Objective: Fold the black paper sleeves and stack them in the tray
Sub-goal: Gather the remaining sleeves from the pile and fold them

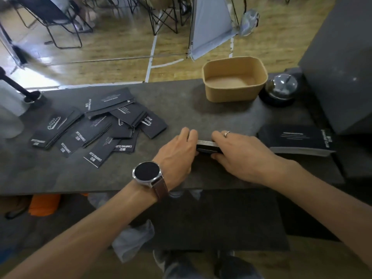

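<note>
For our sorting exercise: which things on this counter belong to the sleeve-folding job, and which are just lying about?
Belong to the job:
- small stack of sleeves held between left hand and right hand
- scattered black sleeves
- flat sleeve pile
- tan tray

Just lying about:
- desk bell
- white paper roll

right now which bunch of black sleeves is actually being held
The small stack of sleeves at the table's middle, gripped between the left hand and right hand; the scattered pile and neat stack lie untouched.

black white-lettered sleeves (96, 125), tan tray (234, 77)
</note>
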Demonstrator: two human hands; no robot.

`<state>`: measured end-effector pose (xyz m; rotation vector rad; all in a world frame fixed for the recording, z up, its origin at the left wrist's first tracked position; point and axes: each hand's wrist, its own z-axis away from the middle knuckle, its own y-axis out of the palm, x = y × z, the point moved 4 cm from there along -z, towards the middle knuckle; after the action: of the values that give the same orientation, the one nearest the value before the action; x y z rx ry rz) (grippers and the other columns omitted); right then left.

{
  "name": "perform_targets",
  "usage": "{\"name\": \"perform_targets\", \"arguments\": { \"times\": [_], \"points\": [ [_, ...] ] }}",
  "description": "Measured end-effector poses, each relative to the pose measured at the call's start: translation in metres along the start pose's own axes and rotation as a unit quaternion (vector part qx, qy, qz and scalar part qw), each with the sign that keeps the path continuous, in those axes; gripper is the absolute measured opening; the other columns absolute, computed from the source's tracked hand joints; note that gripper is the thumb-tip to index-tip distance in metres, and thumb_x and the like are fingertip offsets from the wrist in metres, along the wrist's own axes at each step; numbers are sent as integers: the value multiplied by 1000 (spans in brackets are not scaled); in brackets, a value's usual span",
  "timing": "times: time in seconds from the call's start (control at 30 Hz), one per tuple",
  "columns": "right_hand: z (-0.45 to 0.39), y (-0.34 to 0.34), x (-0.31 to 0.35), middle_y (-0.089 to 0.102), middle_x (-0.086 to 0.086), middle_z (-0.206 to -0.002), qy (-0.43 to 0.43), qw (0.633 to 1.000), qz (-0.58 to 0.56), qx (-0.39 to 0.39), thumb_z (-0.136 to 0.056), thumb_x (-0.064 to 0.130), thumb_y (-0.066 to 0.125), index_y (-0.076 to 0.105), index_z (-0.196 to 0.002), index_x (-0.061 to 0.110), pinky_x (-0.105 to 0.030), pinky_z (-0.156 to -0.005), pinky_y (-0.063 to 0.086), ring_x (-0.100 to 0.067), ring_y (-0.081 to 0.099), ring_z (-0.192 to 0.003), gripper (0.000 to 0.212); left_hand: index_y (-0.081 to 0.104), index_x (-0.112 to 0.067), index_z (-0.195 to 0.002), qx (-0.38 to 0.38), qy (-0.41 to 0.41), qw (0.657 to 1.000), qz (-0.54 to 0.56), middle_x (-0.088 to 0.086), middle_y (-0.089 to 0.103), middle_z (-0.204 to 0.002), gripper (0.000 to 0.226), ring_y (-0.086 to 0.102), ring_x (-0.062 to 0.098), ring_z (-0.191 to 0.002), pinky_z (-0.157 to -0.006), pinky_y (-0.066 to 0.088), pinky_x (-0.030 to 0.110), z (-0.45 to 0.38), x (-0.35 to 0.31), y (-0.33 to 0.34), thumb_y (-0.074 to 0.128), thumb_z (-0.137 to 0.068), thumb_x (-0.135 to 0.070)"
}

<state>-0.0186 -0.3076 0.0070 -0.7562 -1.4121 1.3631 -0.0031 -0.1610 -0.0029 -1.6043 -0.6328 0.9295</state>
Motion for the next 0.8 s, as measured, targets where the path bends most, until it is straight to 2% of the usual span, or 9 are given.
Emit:
{"name": "perform_targets", "arguments": {
  "times": [0.1, 0.2, 0.27, 0.33, 0.47, 0.57, 0.67, 0.73, 0.8],
  "points": [
    [9, -15, 0, 52, 6, -106, -16, 999, -21, -27, -93, 40, 60, 35, -111, 31, -40, -69, 51, -18, 59, -91, 32, 26, -22, -91, 27, -2, 1000, 4, -4, 33, -91, 29, 53, 29, -76, -62, 34, 37, 0, 1, -10, 55, -94, -23],
    [26, -29, 0, 52, -2, -111, -58, 991, 42, -111, -83, 28, 70, 33, -129, 24, -42, -74, 51, -22, 55, -95, 58, 29, -19, -89, 43, 1, 998, 37, -4, 38, -87, 29, 49, 28, -76, -67, 36, 38, -3, -1, -28, 58, -92, -24],
    [39, -38, -6, 52, -8, -115, -74, 982, 79, -152, -79, 20, 72, 33, -132, 19, -43, -77, 49, -26, 54, -94, 66, 30, -20, -84, 77, 11, 996, 52, -7, 40, -81, 31, 45, 21, -73, -67, 35, 36, -9, -7, -39, 60, -92, -27],
    [49, -45, -18, 51, -12, -119, -81, 974, 116, -175, -76, 15, 75, 35, -132, 15, -44, -79, 48, -28, 53, -96, 69, 31, -23, -81, 123, 20, 990, 59, -10, 43, -77, 32, 44, 10, -68, -62, 33, 28, -18, -15, -46, 61, -92, -31],
    [68, -50, -41, 57, -12, -118, -76, 973, 141, -169, -78, 17, 75, 38, -132, 13, -47, -83, 49, -31, 56, -100, 66, 35, -28, -82, 189, 35, 979, 65, -11, 50, -77, 28, 48, 3, -67, -55, 33, 17, -36, -40, -44, 60, -93, -36],
    [82, -62, -63, 64, -10, -108, -47, 978, 108, -174, -69, 24, 84, 46, -124, 13, -42, -76, 53, -29, 62, -91, 68, 42, -25, -98, 125, 61, 986, 89, -11, 51, -86, 30, 49, 4, -71, -61, 36, 16, -50, -62, -45, 66, -87, -41],
    [94, -72, -92, 64, -6, -99, -7, 985, 70, -155, -67, 28, 86, 44, -110, 22, -31, -63, 49, -21, 61, -79, 61, 39, -23, -126, 44, 103, 994, 19, -6, 51, -108, 69, 54, 13, -83, -71, 44, 30, -63, -86, -44, 71, -75, -57],
    [100, -74, -112, 61, 1, -99, 12, 991, 42, -126, -71, 28, 83, 39, -101, 31, -25, -59, 44, -13, 55, -78, 53, 39, -22, -128, -11, 134, 988, -71, -3, 55, -110, 78, 59, 20, -87, -68, 39, 31, -73, -104, -41, 73, -70, -62],
    [103, -75, -132, 56, 9, -99, 27, 994, 20, -104, -73, 29, 80, 36, -95, 36, -19, -58, 40, -7, 51, -78, 50, 42, -21, -117, -39, 157, 981, -104, -3, 58, -101, 69, 60, 23, -86, -69, 36, 32, -84, -120, -38, 72, -69, -61]
  ]
}}
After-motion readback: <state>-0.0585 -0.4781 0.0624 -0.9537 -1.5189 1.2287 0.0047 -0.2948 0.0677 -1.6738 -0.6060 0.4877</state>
